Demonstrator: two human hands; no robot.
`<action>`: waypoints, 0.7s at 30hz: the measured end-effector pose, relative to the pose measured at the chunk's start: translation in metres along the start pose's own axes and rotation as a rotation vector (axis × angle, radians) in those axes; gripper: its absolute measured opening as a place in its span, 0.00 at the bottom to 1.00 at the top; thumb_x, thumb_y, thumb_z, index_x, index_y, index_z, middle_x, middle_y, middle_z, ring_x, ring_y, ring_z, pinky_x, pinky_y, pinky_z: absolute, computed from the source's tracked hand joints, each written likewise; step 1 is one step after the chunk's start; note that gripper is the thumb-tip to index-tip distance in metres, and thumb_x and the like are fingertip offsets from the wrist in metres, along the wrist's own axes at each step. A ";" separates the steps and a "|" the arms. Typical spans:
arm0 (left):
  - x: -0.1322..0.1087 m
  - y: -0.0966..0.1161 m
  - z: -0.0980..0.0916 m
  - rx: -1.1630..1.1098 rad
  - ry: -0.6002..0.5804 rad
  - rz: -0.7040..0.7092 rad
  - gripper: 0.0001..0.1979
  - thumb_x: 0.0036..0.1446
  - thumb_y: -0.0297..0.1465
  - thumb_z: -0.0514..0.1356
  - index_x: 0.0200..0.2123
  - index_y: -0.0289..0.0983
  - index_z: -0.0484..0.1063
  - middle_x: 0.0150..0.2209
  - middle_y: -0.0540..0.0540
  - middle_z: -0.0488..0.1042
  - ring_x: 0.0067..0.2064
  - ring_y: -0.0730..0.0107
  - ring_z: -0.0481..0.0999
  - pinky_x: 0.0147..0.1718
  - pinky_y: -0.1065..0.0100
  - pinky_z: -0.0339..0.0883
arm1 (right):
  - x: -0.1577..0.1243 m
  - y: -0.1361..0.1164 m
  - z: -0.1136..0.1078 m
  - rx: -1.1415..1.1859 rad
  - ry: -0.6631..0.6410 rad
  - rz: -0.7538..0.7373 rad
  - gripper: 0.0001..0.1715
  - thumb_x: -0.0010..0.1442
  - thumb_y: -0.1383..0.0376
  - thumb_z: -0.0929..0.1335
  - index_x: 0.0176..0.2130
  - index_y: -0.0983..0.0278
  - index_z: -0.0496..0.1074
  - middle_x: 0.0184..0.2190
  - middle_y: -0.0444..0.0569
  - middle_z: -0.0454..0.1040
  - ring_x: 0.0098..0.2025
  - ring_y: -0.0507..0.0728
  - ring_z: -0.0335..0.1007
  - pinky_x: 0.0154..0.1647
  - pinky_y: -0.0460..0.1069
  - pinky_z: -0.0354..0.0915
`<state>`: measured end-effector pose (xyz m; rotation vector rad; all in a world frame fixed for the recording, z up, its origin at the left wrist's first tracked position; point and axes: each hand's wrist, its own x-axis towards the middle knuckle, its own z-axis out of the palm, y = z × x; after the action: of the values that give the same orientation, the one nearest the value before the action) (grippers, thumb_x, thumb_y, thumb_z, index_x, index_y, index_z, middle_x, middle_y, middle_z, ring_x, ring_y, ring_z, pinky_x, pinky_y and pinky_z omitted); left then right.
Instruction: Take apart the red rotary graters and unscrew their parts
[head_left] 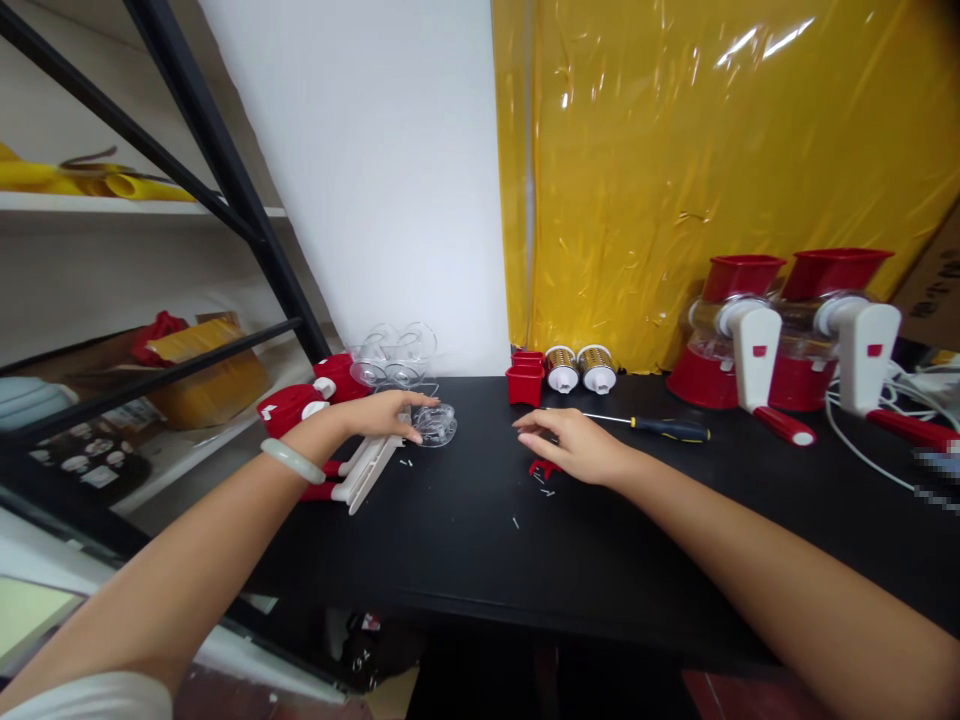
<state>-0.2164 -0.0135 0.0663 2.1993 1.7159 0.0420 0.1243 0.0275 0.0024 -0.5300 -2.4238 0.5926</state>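
Note:
My left hand (pixel 388 413), with a pale bangle on the wrist, has its thumb and fingers around the near-left edge of a clear plastic part (pixel 437 426) on the black table. White crank handles (pixel 373 475) with red grips lie below that hand. My right hand (pixel 568 443) is held over the table with its fingers stretched out and nothing visible in them. Partly beneath it sits a small red plastic piece (pixel 541 468), and several small screws (pixel 547 492) are scattered close by. Behind the right hand lies a screwdriver (pixel 667 429) with a black and yellow handle.
Red bases (pixel 287 408) and clear plastic housings (pixel 394 355) stand at the back left. Red hoppers (pixel 525 383) and two metal grater drums (pixel 596 368) are at the back middle. Two assembled rotary graters (pixel 705 375) and white cables (pixel 862 440) occupy the right. A shelf rack (pixel 202 110) borders the left.

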 end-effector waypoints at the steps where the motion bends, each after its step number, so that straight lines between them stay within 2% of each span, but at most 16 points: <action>1: 0.000 0.000 -0.001 0.000 0.007 -0.001 0.42 0.48 0.46 0.67 0.65 0.41 0.62 0.66 0.42 0.62 0.66 0.54 0.62 0.63 0.60 0.55 | 0.000 0.000 0.000 -0.001 0.001 -0.001 0.19 0.66 0.56 0.63 0.48 0.65 0.74 0.45 0.55 0.80 0.45 0.58 0.78 0.47 0.53 0.70; 4: -0.003 0.000 -0.004 -0.006 0.056 -0.001 0.46 0.44 0.48 0.69 0.65 0.42 0.60 0.67 0.41 0.61 0.66 0.51 0.61 0.63 0.58 0.54 | 0.000 0.002 -0.001 -0.023 0.015 -0.016 0.19 0.67 0.55 0.63 0.48 0.64 0.74 0.45 0.54 0.80 0.45 0.58 0.77 0.47 0.53 0.70; 6: -0.006 0.006 -0.006 -0.017 0.110 0.008 0.47 0.44 0.49 0.69 0.65 0.41 0.61 0.67 0.40 0.61 0.66 0.50 0.61 0.64 0.57 0.54 | 0.002 0.006 -0.008 -0.083 0.071 -0.046 0.18 0.67 0.55 0.63 0.47 0.63 0.74 0.45 0.53 0.79 0.46 0.58 0.76 0.47 0.53 0.69; 8: -0.009 0.017 -0.007 -0.046 0.162 0.020 0.45 0.46 0.50 0.67 0.65 0.40 0.61 0.66 0.40 0.62 0.66 0.50 0.61 0.63 0.56 0.55 | 0.004 0.013 -0.021 -0.203 0.204 -0.078 0.16 0.67 0.56 0.63 0.46 0.61 0.75 0.44 0.52 0.79 0.47 0.59 0.74 0.50 0.55 0.67; 10: -0.013 0.035 -0.006 -0.121 0.189 0.047 0.40 0.51 0.51 0.64 0.64 0.42 0.62 0.66 0.41 0.62 0.66 0.51 0.62 0.63 0.55 0.56 | 0.005 0.023 -0.041 -0.368 0.427 -0.062 0.14 0.66 0.58 0.63 0.43 0.61 0.75 0.45 0.53 0.77 0.50 0.61 0.71 0.53 0.58 0.64; 13: -0.022 0.071 -0.001 -0.291 0.135 0.160 0.32 0.58 0.48 0.60 0.64 0.46 0.62 0.67 0.44 0.60 0.67 0.55 0.60 0.63 0.54 0.56 | -0.001 0.040 -0.076 -0.612 0.836 0.134 0.14 0.63 0.60 0.65 0.45 0.63 0.74 0.51 0.59 0.70 0.57 0.66 0.62 0.57 0.63 0.58; 15: -0.032 0.096 0.004 -0.349 0.092 0.262 0.29 0.60 0.45 0.60 0.63 0.47 0.62 0.67 0.46 0.60 0.67 0.57 0.60 0.64 0.55 0.56 | -0.010 0.052 -0.098 -0.703 1.017 0.316 0.20 0.60 0.60 0.66 0.50 0.64 0.71 0.55 0.62 0.64 0.59 0.70 0.56 0.58 0.66 0.54; 18: -0.052 0.126 0.009 -0.329 0.076 0.379 0.30 0.59 0.43 0.61 0.64 0.49 0.61 0.67 0.48 0.61 0.66 0.59 0.62 0.64 0.56 0.57 | -0.026 0.067 -0.129 -0.700 1.179 0.576 0.30 0.55 0.59 0.68 0.55 0.66 0.66 0.58 0.65 0.56 0.60 0.73 0.50 0.57 0.67 0.53; 20: -0.069 0.137 0.010 -0.280 0.070 0.384 0.31 0.58 0.44 0.63 0.64 0.51 0.61 0.67 0.48 0.61 0.66 0.56 0.61 0.65 0.54 0.55 | -0.034 0.074 -0.149 -0.688 1.201 0.675 0.37 0.52 0.59 0.68 0.58 0.68 0.61 0.59 0.66 0.53 0.60 0.74 0.49 0.58 0.67 0.51; 21: -0.078 0.140 0.009 -0.254 0.062 0.361 0.32 0.57 0.44 0.64 0.64 0.53 0.62 0.67 0.49 0.61 0.67 0.55 0.60 0.66 0.53 0.53 | -0.036 0.076 -0.160 -0.688 1.170 0.696 0.39 0.52 0.58 0.68 0.60 0.68 0.59 0.60 0.67 0.52 0.61 0.74 0.49 0.59 0.67 0.51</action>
<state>-0.1042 -0.1179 0.1128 2.2982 1.2411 0.3978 0.2683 0.1187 0.0641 -1.5051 -1.2014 -0.3208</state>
